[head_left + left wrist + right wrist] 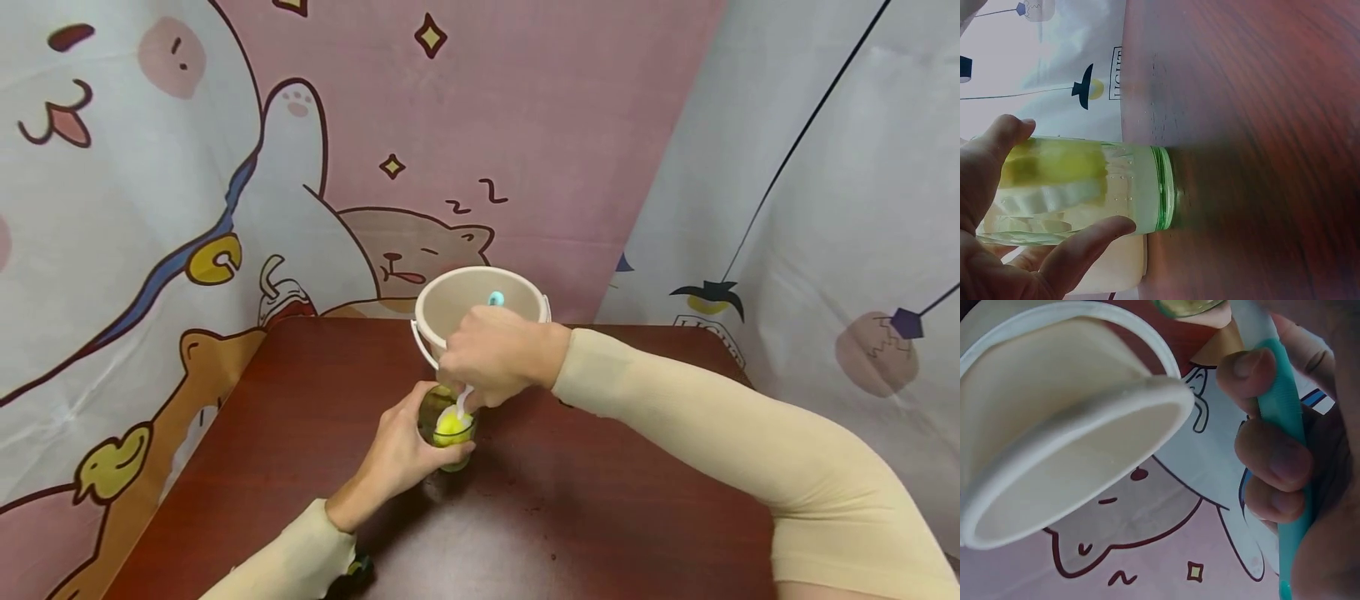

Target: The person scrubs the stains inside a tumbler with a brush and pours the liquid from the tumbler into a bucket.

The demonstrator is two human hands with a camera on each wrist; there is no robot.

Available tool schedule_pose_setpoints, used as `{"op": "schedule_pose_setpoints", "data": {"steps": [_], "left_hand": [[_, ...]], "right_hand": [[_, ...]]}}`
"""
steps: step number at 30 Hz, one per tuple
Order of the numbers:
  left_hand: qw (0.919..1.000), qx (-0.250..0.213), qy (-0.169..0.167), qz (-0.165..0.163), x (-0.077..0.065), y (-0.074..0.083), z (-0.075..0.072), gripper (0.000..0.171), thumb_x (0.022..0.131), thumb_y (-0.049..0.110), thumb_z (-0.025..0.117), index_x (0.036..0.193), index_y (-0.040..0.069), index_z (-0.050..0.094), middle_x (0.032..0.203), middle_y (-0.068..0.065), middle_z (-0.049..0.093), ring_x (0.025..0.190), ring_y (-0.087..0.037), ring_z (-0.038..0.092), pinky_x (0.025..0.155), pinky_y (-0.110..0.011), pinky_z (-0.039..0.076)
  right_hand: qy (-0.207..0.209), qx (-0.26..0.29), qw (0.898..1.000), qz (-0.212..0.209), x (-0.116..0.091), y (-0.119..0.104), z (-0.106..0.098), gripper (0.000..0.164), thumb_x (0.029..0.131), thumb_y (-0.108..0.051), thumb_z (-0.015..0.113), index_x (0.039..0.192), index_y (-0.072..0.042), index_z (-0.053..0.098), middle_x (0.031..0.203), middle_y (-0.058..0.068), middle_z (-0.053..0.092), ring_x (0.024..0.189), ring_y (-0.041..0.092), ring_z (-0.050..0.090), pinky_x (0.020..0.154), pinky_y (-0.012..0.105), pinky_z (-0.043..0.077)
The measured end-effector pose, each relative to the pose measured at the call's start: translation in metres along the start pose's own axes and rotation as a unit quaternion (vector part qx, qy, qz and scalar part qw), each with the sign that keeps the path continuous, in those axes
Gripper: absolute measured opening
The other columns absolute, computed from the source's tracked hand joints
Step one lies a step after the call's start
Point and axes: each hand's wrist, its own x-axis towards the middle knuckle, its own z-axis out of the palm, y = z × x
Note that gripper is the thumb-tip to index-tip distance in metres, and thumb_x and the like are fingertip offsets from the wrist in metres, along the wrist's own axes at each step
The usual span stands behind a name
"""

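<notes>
Two hands: I'm seeing the left hand (408,443) gripping the glass (1085,187) between thumb and fingers, while the right hand (491,354) is grasping the brush (1286,419) by its teal handle.
Glass: it's sitting in the left hand's curl, just below the right hand; I can't quite tell whether its base is touching the table (615,492).
Sponge head: the yellow and white sponge head (453,427) is resting inside the glass, below the right hand's fingers.
Bucket: the bucket (453,304) is standing just beyond the right hand.
Handling: I'm expecting stiff, breakable, slippery-when-wet glass, fairly light, with a soft sponge.
Hold: I'm favouring the glass's mid-wall, gently.
</notes>
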Motion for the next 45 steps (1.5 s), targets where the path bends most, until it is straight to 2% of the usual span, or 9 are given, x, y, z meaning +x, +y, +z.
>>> {"op": "schedule_pose_setpoints", "data": {"steps": [4,8,12,19,24,30,35,40,45], "left_hand": [[0.9999,0.003,-0.004,-0.009,-0.001,-0.001,0.001,0.080,0.076,0.042,0.111,0.139,0.026,0.066,0.117,0.008,0.080,0.102,-0.013,0.076,0.088,-0.032,0.063],[0.9999,0.009,-0.004,-0.011,-0.001,-0.002,0.001,0.081,0.076,0.043,0.111,0.141,0.027,0.065,0.119,0.007,0.080,0.102,-0.014,0.077,0.088,-0.032,0.063],[0.9999,0.009,-0.005,-0.007,0.000,-0.001,0.001,0.083,0.077,0.043,0.111,0.145,0.027,0.064,0.125,0.006,0.081,0.105,-0.015,0.078,0.089,-0.033,0.065],[0.9998,0.009,-0.009,-0.013,-0.002,0.001,0.000,0.088,0.077,0.041,0.111,0.150,0.025,0.063,0.128,0.004,0.080,0.108,-0.015,0.078,0.092,-0.033,0.065],[0.9999,0.010,-0.004,-0.011,-0.005,0.000,-0.002,0.092,0.076,0.039,0.112,0.152,0.024,0.062,0.127,0.003,0.081,0.106,-0.014,0.078,0.090,-0.032,0.066],[1.0000,0.006,-0.001,-0.005,-0.005,-0.002,-0.002,0.090,0.076,0.038,0.112,0.149,0.023,0.062,0.125,0.003,0.080,0.105,-0.015,0.078,0.089,-0.033,0.066],[0.9997,0.019,0.012,0.011,-0.004,-0.004,-0.003,0.089,0.075,0.039,0.113,0.146,0.021,0.064,0.120,0.004,0.080,0.103,-0.016,0.078,0.088,-0.036,0.066],[0.9995,0.022,0.014,0.021,-0.003,-0.005,-0.003,0.086,0.075,0.041,0.112,0.145,0.022,0.064,0.118,0.005,0.080,0.102,-0.016,0.078,0.086,-0.035,0.065],[0.9998,0.012,-0.002,0.015,-0.001,-0.003,-0.002,0.087,0.077,0.041,0.111,0.149,0.028,0.063,0.125,0.006,0.080,0.108,-0.015,0.078,0.089,-0.033,0.064]], "right_hand": [[0.001,-0.016,1.000,-0.011,0.004,-0.007,0.004,0.028,0.090,-0.055,0.096,0.088,-0.035,0.077,0.079,-0.014,0.075,0.065,0.012,0.064,0.061,0.041,0.058],[0.008,-0.047,0.999,-0.020,0.005,-0.012,0.005,0.025,0.093,-0.057,0.093,0.100,-0.036,0.082,0.084,-0.008,0.078,0.067,0.018,0.071,0.062,0.042,0.062],[0.023,-0.078,0.996,-0.023,0.005,-0.014,0.005,0.025,0.094,-0.056,0.092,0.107,-0.036,0.084,0.082,-0.005,0.077,0.062,0.019,0.065,0.058,0.042,0.060],[0.056,-0.096,0.993,-0.029,0.006,-0.018,0.005,0.014,0.093,-0.044,0.090,0.100,-0.035,0.084,0.071,-0.006,0.072,0.055,0.016,0.047,0.054,0.040,0.057],[0.063,-0.115,0.991,-0.024,0.006,-0.020,0.002,0.004,0.093,-0.033,0.086,0.095,-0.034,0.082,0.076,-0.005,0.074,0.056,0.016,0.053,0.054,0.039,0.057],[0.093,-0.194,0.976,-0.034,0.004,-0.027,-0.003,0.016,0.085,-0.022,0.087,0.091,-0.035,0.081,0.076,-0.008,0.074,0.062,0.015,0.065,0.058,0.034,0.056],[0.105,-0.260,0.960,-0.029,0.004,-0.033,-0.009,0.017,0.093,-0.023,0.084,0.086,-0.039,0.080,0.074,-0.010,0.074,0.063,0.011,0.065,0.062,0.028,0.053],[0.091,-0.281,0.955,-0.021,0.005,-0.033,-0.011,0.023,0.098,-0.025,0.081,0.081,-0.040,0.079,0.073,-0.013,0.075,0.060,0.008,0.054,0.060,0.027,0.051],[0.046,-0.267,0.962,-0.020,0.005,-0.029,-0.016,0.025,0.091,-0.023,0.085,0.075,-0.039,0.073,0.072,-0.014,0.073,0.060,0.011,0.034,0.054,0.029,0.044]]}}
